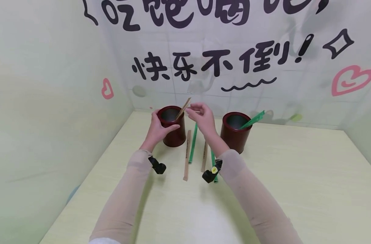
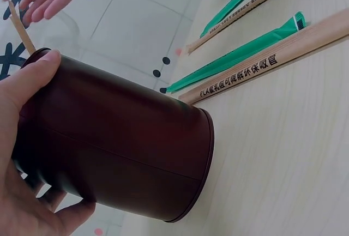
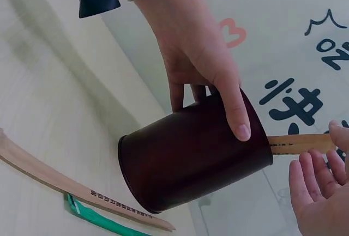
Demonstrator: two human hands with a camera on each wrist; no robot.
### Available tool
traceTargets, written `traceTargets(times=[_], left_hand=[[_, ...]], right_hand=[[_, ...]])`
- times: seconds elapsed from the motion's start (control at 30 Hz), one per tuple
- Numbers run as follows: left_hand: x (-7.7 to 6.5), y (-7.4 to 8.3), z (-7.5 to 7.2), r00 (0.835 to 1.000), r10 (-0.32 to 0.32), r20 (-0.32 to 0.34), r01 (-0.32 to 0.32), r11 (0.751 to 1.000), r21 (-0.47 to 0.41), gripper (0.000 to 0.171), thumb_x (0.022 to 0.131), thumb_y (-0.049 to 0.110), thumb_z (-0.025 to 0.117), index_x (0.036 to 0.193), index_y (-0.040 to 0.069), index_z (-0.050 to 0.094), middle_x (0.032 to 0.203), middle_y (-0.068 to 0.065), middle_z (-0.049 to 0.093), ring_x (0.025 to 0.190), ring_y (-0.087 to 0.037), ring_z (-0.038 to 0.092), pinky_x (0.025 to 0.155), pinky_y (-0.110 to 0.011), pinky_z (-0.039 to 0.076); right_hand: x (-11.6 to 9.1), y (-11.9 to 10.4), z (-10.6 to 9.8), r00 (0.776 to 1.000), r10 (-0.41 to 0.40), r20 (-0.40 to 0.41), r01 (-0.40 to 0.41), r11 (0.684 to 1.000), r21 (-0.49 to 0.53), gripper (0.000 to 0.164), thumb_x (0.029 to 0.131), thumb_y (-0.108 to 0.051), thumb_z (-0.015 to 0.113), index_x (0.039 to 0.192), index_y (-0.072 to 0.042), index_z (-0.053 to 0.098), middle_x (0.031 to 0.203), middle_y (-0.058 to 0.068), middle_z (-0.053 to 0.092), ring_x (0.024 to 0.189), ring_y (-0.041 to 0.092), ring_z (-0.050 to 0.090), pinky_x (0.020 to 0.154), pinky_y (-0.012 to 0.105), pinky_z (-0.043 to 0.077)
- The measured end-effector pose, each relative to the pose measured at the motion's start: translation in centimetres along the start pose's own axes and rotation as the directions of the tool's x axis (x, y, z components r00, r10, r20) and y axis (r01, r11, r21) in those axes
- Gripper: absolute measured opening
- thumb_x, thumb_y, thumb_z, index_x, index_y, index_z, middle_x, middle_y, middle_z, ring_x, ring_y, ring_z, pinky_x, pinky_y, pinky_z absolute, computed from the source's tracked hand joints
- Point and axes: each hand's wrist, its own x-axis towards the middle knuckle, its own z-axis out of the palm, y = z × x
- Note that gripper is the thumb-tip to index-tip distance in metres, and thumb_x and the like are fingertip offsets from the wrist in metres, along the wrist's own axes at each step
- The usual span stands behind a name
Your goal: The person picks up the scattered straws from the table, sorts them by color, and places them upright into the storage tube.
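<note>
My left hand (image 1: 157, 131) grips the left dark red cylindrical container (image 1: 174, 137) by its side, thumb and fingers spread round it near the rim. A brown paper-wrapped straw (image 1: 183, 108) stands tilted in that container, its upper end above the rim. My right hand (image 1: 202, 117) is beside the straw's upper end. In the right wrist view the right fingers (image 3: 313, 176) are loosely extended around the straw's end (image 3: 300, 144), and no firm pinch shows. Whether a fingertip touches it is hard to tell.
A second dark red container (image 1: 235, 135) stands to the right, with a green wrapped straw (image 1: 254, 119) leaning in it. Between the containers, brown straws (image 1: 187, 156) and green straws (image 1: 193, 144) lie on the pale table (image 1: 173, 210). A lettered wall (image 1: 203, 91) stands behind.
</note>
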Motion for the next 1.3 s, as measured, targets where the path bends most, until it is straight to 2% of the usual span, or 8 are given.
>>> traceTargets(times=[0.2, 0.3, 0.43, 0.6, 0.8, 1.03, 1.23, 1.3], left_hand=[[-0.1, -0.1, -0.3, 1.0, -0.008, -0.003, 0.008, 1.0, 0.006, 0.102, 0.082, 0.033, 0.082, 0.153, 0.01, 0.013, 0.154, -0.017, 0.034, 0.14, -0.031, 0.039, 0.117, -0.048, 0.037], [0.0, -0.2, -0.4, 1.0, -0.009, -0.005, 0.009, 1.0, 0.006, 0.102, 0.082, 0.033, 0.082, 0.153, 0.009, 0.013, 0.154, -0.017, 0.034, 0.14, -0.032, 0.039, 0.118, -0.048, 0.037], [0.1, -0.5, -0.5, 1.0, -0.01, -0.007, 0.01, 1.0, 0.002, 0.102, 0.081, 0.033, 0.083, 0.152, 0.009, 0.014, 0.154, -0.017, 0.035, 0.14, -0.032, 0.04, 0.117, -0.048, 0.037], [0.0, -0.8, -0.7, 0.999, -0.013, -0.03, 0.013, 1.0, 0.013, 0.102, 0.079, 0.034, 0.085, 0.152, 0.01, 0.018, 0.152, -0.016, 0.039, 0.138, -0.032, 0.043, 0.115, -0.049, 0.04], [-0.1, -0.8, -0.8, 0.999, -0.008, -0.044, 0.011, 0.999, 0.053, 0.104, 0.076, 0.04, 0.086, 0.152, 0.011, 0.021, 0.151, -0.016, 0.042, 0.137, -0.032, 0.045, 0.111, -0.05, 0.044], [0.1, -0.5, -0.3, 0.998, 0.013, -0.058, -0.009, 0.997, 0.078, 0.104, 0.074, 0.042, 0.087, 0.151, 0.012, 0.024, 0.149, -0.014, 0.045, 0.135, -0.031, 0.048, 0.109, -0.049, 0.046], [0.3, -0.2, -0.5, 1.0, 0.024, -0.014, -0.023, 0.998, 0.061, 0.103, 0.077, 0.038, 0.085, 0.152, 0.01, 0.021, 0.15, -0.017, 0.043, 0.136, -0.032, 0.045, 0.112, -0.05, 0.043], [0.2, 0.0, -0.8, 1.0, 0.013, 0.002, -0.013, 0.998, 0.065, 0.103, 0.079, 0.039, 0.084, 0.154, 0.009, 0.019, 0.152, -0.017, 0.04, 0.139, -0.033, 0.043, 0.113, -0.05, 0.041]], right_hand=[[-1.1, 1.1, -0.9, 0.994, 0.104, 0.028, -0.107, 0.984, 0.142, 0.036, 0.096, -0.008, 0.065, 0.127, 0.008, 0.054, 0.105, 0.007, 0.065, 0.097, 0.015, 0.067, 0.093, 0.032, 0.057], [-1.8, 1.8, -1.2, 0.988, 0.142, 0.052, -0.149, 0.976, 0.156, 0.037, 0.097, -0.009, 0.064, 0.128, 0.007, 0.053, 0.108, 0.005, 0.064, 0.097, 0.014, 0.067, 0.094, 0.033, 0.057], [-2.8, 2.7, -1.8, 0.974, 0.214, 0.073, -0.222, 0.966, 0.135, 0.039, 0.097, -0.013, 0.064, 0.131, 0.003, 0.053, 0.115, 0.007, 0.064, 0.099, 0.013, 0.067, 0.095, 0.032, 0.056], [-3.8, 4.0, -2.4, 0.951, 0.293, 0.102, -0.302, 0.949, 0.086, 0.039, 0.098, -0.018, 0.064, 0.132, -0.002, 0.053, 0.12, 0.012, 0.065, 0.11, 0.02, 0.067, 0.096, 0.032, 0.055], [-4.4, 5.4, -2.8, 0.925, 0.349, 0.151, -0.363, 0.928, 0.079, 0.044, 0.099, -0.016, 0.062, 0.137, 0.001, 0.05, 0.122, 0.013, 0.063, 0.106, 0.015, 0.066, 0.1, 0.038, 0.054], [-5.0, 6.1, -2.8, 0.899, 0.391, 0.196, -0.408, 0.911, 0.053, 0.041, 0.1, -0.012, 0.06, 0.136, 0.003, 0.049, 0.13, 0.022, 0.06, 0.119, 0.03, 0.063, 0.103, 0.043, 0.051], [-5.4, 6.5, -2.3, 0.866, 0.44, 0.236, -0.453, 0.892, 0.001, 0.041, 0.099, -0.013, 0.061, 0.135, 0.004, 0.052, 0.126, 0.021, 0.062, 0.105, 0.022, 0.067, 0.102, 0.043, 0.052], [-5.6, 6.7, -2.1, 0.855, 0.457, 0.244, -0.469, 0.883, -0.009, 0.042, 0.099, -0.015, 0.061, 0.136, 0.004, 0.051, 0.128, 0.022, 0.06, 0.105, 0.02, 0.066, 0.103, 0.042, 0.051]])
